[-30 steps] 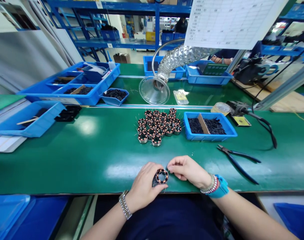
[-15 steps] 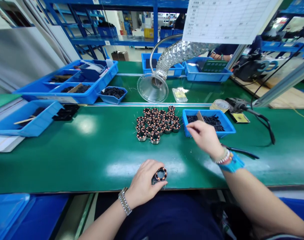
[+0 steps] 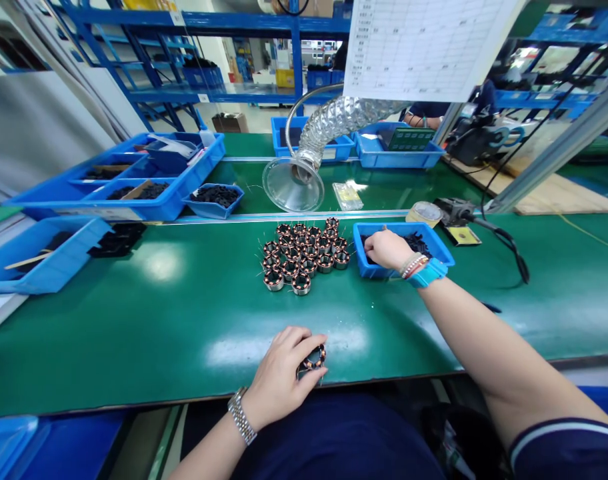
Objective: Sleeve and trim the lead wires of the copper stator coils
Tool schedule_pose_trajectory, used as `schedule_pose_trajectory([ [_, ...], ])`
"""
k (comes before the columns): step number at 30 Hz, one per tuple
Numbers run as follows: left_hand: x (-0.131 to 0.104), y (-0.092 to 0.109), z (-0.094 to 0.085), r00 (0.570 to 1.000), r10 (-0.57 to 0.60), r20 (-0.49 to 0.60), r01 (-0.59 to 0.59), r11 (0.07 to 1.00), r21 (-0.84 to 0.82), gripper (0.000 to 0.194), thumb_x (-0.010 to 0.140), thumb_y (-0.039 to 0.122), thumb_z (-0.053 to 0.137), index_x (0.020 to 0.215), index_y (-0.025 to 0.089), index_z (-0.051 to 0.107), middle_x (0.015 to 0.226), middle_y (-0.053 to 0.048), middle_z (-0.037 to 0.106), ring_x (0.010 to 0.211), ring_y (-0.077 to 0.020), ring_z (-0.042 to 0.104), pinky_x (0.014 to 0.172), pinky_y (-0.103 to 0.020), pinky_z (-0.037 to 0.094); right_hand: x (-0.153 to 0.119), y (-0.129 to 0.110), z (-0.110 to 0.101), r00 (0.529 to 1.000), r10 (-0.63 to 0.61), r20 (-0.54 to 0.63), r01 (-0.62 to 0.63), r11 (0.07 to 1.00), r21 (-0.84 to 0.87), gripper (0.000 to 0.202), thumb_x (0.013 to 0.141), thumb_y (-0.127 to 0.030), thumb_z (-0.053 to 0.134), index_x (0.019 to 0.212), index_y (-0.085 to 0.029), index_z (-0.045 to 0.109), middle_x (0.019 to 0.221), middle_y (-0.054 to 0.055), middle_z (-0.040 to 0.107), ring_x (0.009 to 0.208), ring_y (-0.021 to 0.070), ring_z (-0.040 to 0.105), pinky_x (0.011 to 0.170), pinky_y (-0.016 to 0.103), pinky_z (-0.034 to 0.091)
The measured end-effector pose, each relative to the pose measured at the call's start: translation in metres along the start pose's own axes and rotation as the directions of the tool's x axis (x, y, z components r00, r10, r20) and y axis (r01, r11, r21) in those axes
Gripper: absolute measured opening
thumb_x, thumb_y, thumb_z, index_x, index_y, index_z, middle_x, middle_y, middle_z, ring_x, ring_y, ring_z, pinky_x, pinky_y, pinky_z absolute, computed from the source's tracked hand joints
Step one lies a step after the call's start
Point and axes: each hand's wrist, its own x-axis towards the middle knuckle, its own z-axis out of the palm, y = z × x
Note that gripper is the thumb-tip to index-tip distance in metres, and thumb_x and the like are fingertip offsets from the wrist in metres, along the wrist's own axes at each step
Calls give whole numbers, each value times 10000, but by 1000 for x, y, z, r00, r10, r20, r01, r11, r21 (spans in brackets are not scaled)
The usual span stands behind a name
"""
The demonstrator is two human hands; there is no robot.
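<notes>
My left hand (image 3: pixel 284 370) grips a copper-wound ring core (image 3: pixel 315 358) between thumb and fingers at the table's front edge. My right hand (image 3: pixel 388 249) reaches into a blue bin (image 3: pixel 439 248) of small black parts (image 3: pixel 418 244); its fingers are bent together, and whatever they pinch is hidden. Left of that bin, several similar wound cores (image 3: pixel 309 251) stand grouped on the green table (image 3: pixel 184 320), thin wire ends sticking out.
A clear funnel (image 3: pixel 294 185) on a silver hose hangs behind the cores. Blue trays (image 3: pixel 174 200) of dark parts stand at left. Tape (image 3: pixel 424 213) and a cabled tool (image 3: pixel 454 212) lie behind the bin. A co-worker's arm (image 3: pixel 424 120) shows beyond.
My right hand has moved from above the bin's left edge down into the bin. My left hand still has the core, now tilted slightly. The whole view has shifted a little.
</notes>
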Motion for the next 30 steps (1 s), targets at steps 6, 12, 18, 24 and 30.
schedule_pose_trajectory([
  [6, 0, 0, 0, 1000, 11, -11, -11, 1000, -1, 362, 774, 301, 524, 1129, 237, 495, 994, -83, 523, 919, -225, 482, 805, -394, 411, -7, 11, -6, 996, -61, -68, 68, 993, 101, 162, 681, -147, 477, 652, -155, 636, 658, 38, 648, 610, 142, 570, 630, 226, 415],
  [12, -1, 0, 1, 1000, 10, -3, -10, 1000, 7, 377, 771, 303, 529, 1141, 246, 484, 1007, -80, 520, 930, -228, 471, 815, -393, 403, -14, 17, -11, 972, -214, -96, 229, 953, 198, 155, 702, -169, 492, 668, -161, 643, 728, 16, 656, 670, 133, 568, 691, 216, 415],
  [18, -1, 0, 1, 1000, 3, 10, -3, 1000, 19, 371, 776, 305, 526, 1138, 241, 480, 1008, -73, 514, 931, -221, 468, 819, -384, 395, -11, 13, -5, 969, -181, -168, 225, 930, 291, 159, 708, -178, 481, 710, -153, 638, 766, 20, 659, 703, 133, 574, 693, 223, 416],
  [24, -1, 0, 0, 1000, 5, 8, -5, 1000, 17, 369, 778, 301, 526, 1138, 240, 471, 1009, -69, 511, 926, -216, 463, 823, -382, 387, -11, 18, 3, 987, -61, -150, 112, 924, 365, 81, 648, -141, 497, 620, -140, 573, 599, 16, 628, 555, 117, 554, 535, 207, 410],
  [30, 0, 0, 1, 1000, 10, 3, -10, 1000, 19, 369, 780, 299, 524, 1140, 240, 467, 1014, -70, 509, 923, -216, 462, 817, -382, 389, -12, 27, 9, 993, -58, -98, 96, 892, 441, 117, 655, -140, 522, 740, -138, 603, 658, 21, 647, 604, 125, 589, 558, 209, 451],
])
